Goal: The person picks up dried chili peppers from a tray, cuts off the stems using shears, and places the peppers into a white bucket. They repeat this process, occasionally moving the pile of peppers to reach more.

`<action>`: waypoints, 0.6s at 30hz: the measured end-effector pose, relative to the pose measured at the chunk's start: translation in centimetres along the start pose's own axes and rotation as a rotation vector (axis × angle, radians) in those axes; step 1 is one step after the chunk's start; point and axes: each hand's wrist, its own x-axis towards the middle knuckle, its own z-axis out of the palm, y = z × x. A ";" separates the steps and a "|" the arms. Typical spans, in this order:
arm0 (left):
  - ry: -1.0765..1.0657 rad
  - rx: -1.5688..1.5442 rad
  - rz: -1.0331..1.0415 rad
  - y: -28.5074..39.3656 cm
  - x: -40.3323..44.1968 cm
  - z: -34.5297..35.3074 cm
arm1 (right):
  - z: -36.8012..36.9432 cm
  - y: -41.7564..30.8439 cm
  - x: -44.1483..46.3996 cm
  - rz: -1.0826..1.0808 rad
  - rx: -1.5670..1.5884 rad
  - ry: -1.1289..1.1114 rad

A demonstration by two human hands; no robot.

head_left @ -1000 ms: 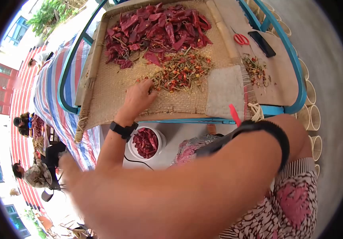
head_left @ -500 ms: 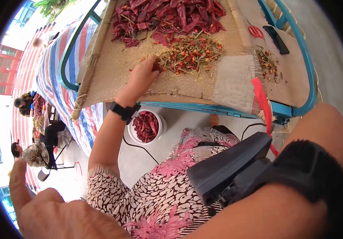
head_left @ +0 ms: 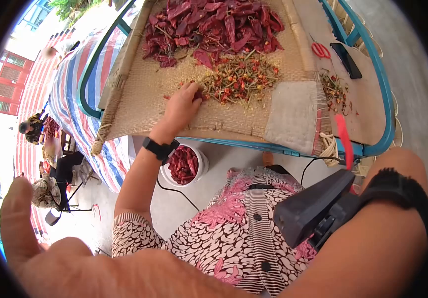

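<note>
On a woven mat (head_left: pixel 144 111), a mound of dark red peppers (head_left: pixel 214 25) lies beyond a pile of stems and red bits (head_left: pixel 241 79), where the left hand (head_left: pixel 180 109) rests with fingers bent at the near edge; whether they pinch anything cannot be told. Scissors (head_left: pixel 320 50) and a phone (head_left: pixel 346 60) lie right of the mat. Below, a white bucket (head_left: pixel 204 166) holds more red peppers. The right hand (head_left: pixel 70 260) looms lower left, one digit raised, its grip unclear.

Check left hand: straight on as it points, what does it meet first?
The left hand likely meets the left edge of the stem pile first; its height above the mat is unclear.
</note>
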 end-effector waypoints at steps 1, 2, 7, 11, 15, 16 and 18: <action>-0.020 0.000 -0.021 0.2 -0.4 0.1 | -0.3 0.0 -0.1 0.003 0.005 0.001; 0.003 -0.018 0.010 0.2 -0.2 0.1 | -0.2 0.0 -0.1 0.007 0.010 0.005; 0.005 -0.072 -0.016 -0.4 -0.3 0.5 | -0.7 -0.2 0.3 0.006 0.021 -0.004; 0.028 -0.061 0.041 -0.9 -0.4 0.4 | -1.4 -0.1 0.1 0.004 0.034 -0.026; 0.060 -0.033 0.004 -0.7 -0.5 0.5 | -1.7 0.2 -0.1 0.017 0.007 -0.046; 0.049 -0.069 -0.033 -0.2 -1.0 0.8 | -1.8 0.4 0.1 0.031 0.002 -0.053; 0.076 -0.076 0.024 -0.6 -0.6 0.6 | -1.9 0.4 0.3 0.020 0.009 -0.043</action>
